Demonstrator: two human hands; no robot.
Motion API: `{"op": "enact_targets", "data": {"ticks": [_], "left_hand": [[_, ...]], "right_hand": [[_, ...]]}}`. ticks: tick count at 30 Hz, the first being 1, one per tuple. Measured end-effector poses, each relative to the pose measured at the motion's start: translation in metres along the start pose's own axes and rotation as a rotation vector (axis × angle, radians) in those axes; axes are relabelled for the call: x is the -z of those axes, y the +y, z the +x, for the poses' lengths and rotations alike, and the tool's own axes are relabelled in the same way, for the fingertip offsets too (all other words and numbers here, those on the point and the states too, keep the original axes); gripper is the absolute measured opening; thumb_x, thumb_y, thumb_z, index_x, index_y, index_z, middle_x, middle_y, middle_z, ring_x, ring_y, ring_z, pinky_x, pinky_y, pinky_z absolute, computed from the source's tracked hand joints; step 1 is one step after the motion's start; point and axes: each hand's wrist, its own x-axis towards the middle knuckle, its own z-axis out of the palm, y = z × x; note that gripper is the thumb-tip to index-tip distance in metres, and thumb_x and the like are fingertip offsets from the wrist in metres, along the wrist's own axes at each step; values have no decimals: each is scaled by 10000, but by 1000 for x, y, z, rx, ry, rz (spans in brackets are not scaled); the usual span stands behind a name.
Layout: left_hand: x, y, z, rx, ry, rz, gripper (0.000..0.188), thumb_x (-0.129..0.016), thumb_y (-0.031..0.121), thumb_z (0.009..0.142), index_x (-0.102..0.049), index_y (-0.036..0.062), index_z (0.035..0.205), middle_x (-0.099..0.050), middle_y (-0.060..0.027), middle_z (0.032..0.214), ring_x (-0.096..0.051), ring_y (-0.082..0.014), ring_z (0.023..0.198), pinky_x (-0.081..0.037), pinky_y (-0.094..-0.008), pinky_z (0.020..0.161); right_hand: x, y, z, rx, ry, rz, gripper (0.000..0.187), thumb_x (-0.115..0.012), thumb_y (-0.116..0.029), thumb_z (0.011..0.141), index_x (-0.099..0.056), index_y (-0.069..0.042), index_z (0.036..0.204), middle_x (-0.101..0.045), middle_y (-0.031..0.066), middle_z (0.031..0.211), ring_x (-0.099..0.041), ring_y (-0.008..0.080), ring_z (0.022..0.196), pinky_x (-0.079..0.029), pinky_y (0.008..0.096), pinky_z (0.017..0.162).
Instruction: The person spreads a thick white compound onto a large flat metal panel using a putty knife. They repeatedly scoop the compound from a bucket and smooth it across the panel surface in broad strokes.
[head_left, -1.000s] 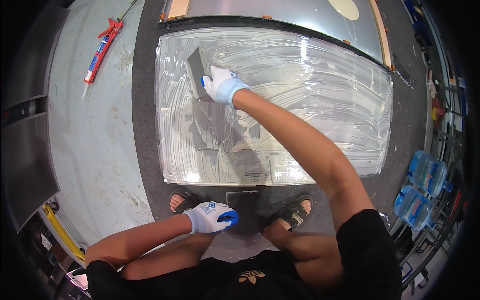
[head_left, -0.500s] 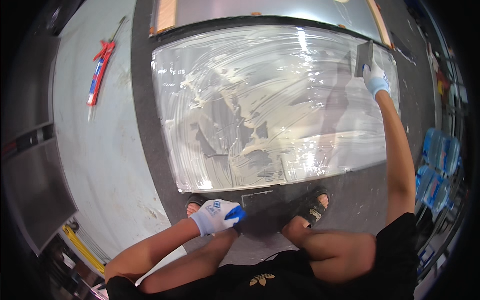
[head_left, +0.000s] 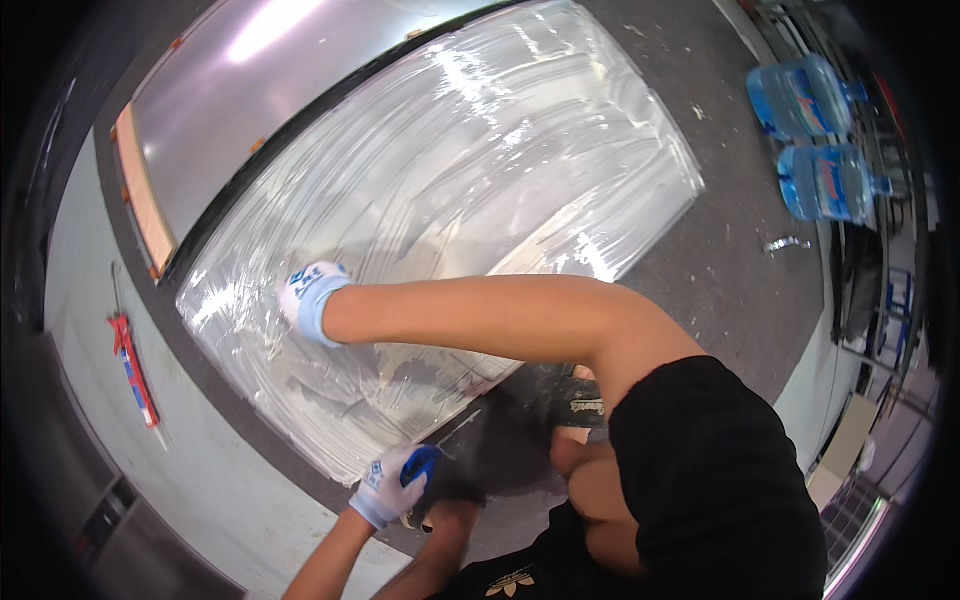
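A flat rectangular panel (head_left: pixel 480 200) smeared with glossy whitish paste lies on the dark floor, streaked with curved strokes and some greyer patches. My right hand (head_left: pixel 312 295), in a white glove with a light blue cuff, reaches left across the panel's near-left part. It was gripping a flat metal trowel a moment earlier; the hand and wrist now hide the trowel. My left hand (head_left: pixel 393 483), gloved in white with blue-coated fingers, hangs loosely curled by the panel's near corner, beside my leg. Nothing shows in it.
A second panel (head_left: pixel 260 90) with a pale wooden strip (head_left: pixel 145 205) lies beyond a dark gap. On a light grey board at left lies a red caulking gun (head_left: pixel 135 375). Two blue water jugs (head_left: pixel 805 95) stand at right by metal racks. My sandalled foot (head_left: pixel 580 400) is near the panel's edge.
My right hand has swept from the panel's far right to its left part. The view has turned, so the panel appears tilted. My left hand stays low and curled.
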Motion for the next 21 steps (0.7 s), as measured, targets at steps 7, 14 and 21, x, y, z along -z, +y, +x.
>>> {"op": "enact_targets", "data": {"ticks": [7, 14, 21], "left_hand": [[-17, -1, -9, 21, -55, -30, 410, -678, 108, 848, -646, -12, 1240, -696, -227, 1083, -676, -426, 1004, -549, -441, 888], [-16, -11, -6, 107, -44, -90, 377, -651, 83, 843, -670, -3, 1210, -717, -221, 1042, -700, -414, 968, -562, -436, 848], [-15, -16, 3, 143, -3, -153, 345, -643, 69, 839, -681, -19, 1171, -716, -233, 1023, -710, -407, 949, -564, -418, 838]], "right_hand": [[27, 175, -19, -94, 128, 213, 507, -538, -384, 979, -661, 2, 1283, -698, 260, 1245, -658, 415, 1197, -525, 460, 1022], [137, 416, -183, -806, 444, 247, 485, -492, -458, 1077, -604, -146, 1430, -731, 82, 1012, -672, 156, 774, -574, 324, 679], [175, 458, -250, -928, 738, -196, 440, -515, -341, 1008, -649, -96, 1349, -715, 231, 1231, -696, 440, 1105, -546, 502, 968]]}}
